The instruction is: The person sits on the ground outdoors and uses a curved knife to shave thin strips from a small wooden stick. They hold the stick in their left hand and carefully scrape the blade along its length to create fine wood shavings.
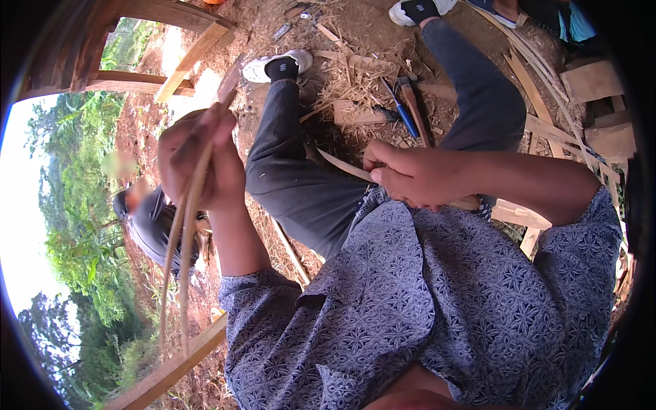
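Observation:
Raised on the left side, my left hand (201, 160) is closed around thin, pale split strips (188, 249) that look like bamboo or wood. Their long ends hang down past my forearm, and shorter ends stick out above the fist, somewhat blurred. In front of my waist, my right hand (403, 174) grips a knife; its blade (345, 165) points left over my thigh. The light wooden handle (466, 203) shows beyond the heel of that hand. Knife and strips are well apart.
Wood shavings (348, 85) cover the ground between my feet. A blue-handled tool (406, 117) and a wooden-handled tool (414, 109) lie there. Boards and long strips (536, 92) are on the right. Another person (154, 222) sits bent over at the left, near a wooden beam (171, 365).

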{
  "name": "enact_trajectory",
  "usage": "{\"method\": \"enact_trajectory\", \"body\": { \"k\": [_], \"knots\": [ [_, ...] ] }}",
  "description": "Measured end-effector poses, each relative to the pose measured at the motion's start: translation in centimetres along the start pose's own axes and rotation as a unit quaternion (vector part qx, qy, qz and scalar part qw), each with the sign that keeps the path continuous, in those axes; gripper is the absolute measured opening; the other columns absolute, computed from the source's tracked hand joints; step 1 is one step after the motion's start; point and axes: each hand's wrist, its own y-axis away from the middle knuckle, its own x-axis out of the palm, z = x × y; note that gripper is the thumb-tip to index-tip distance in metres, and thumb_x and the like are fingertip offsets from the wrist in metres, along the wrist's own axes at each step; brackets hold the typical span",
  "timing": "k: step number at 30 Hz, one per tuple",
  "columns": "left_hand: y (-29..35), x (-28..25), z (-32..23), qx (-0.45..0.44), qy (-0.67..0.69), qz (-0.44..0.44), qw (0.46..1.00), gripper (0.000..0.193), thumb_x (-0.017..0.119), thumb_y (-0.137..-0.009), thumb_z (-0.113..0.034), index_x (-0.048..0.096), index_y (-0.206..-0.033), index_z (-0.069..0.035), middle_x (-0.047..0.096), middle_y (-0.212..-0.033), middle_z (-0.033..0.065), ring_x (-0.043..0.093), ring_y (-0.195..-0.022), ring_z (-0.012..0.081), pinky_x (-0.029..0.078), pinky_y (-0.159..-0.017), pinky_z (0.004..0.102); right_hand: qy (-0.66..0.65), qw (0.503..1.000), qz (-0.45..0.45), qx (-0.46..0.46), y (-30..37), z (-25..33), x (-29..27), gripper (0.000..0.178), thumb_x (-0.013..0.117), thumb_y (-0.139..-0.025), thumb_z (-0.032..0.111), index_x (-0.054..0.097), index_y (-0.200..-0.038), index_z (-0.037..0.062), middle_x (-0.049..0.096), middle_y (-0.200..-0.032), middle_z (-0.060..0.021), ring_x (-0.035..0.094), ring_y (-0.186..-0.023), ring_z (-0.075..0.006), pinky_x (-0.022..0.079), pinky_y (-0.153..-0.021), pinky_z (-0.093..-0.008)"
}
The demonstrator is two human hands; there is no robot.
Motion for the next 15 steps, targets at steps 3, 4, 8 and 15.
{"method": "enact_trajectory", "body": {
  "k": [3,4,8,15],
  "knots": [
    [-0.7,-2.6,3.2,-0.072,0.181,-0.132,0.972,0.016,0.065,-0.099,-0.010,0.056,-0.109,-0.002,0.065,-0.085,0.0165,0.066,-0.064,0.0228,0.057,-0.055,0.0322,-0.146,0.987,-0.069,-0.002,-1.2,-3.4,1.0,0.033,0.036,-0.110,0.030,0.038,-0.133,0.0061,0.051,-0.078,-0.0014,0.049,-0.053,-0.0069,0.044,-0.046,-0.0254],
    [0.0,-1.7,1.9,-0.148,0.230,-0.171,0.946,0.017,0.065,-0.100,-0.014,0.056,-0.109,-0.002,0.064,-0.084,0.0148,0.065,-0.062,0.0218,0.057,-0.055,0.0326,-0.218,0.969,-0.110,-0.047,-1.2,-3.3,0.8,0.032,0.036,-0.110,0.030,0.038,-0.131,0.0057,0.050,-0.077,-0.0007,0.047,-0.052,-0.0059,0.043,-0.045,-0.0245],
    [2.7,2.4,-2.7,-0.297,0.392,-0.192,0.849,0.016,0.065,-0.100,-0.014,0.059,-0.105,0.000,0.064,-0.084,0.0134,0.065,-0.064,0.0185,0.057,-0.057,0.0303,-0.241,0.902,-0.236,-0.267,-1.0,-0.9,0.5,0.029,0.038,-0.111,0.030,0.039,-0.128,0.0069,0.049,-0.073,0.0004,0.045,-0.053,-0.0042,0.040,-0.045,-0.0223],
    [3.0,5.9,-7.5,-0.416,0.366,-0.238,0.797,0.023,0.064,-0.102,-0.023,0.061,-0.102,0.000,0.059,-0.072,0.0059,0.057,-0.062,0.0121,0.046,-0.055,0.0251,-0.278,0.799,-0.247,-0.473,-4.2,2.0,3.7,0.023,0.045,-0.109,0.025,0.041,-0.121,0.0060,0.049,-0.075,0.0004,0.044,-0.064,-0.0029,0.035,-0.055,-0.0214]
  ]
}}
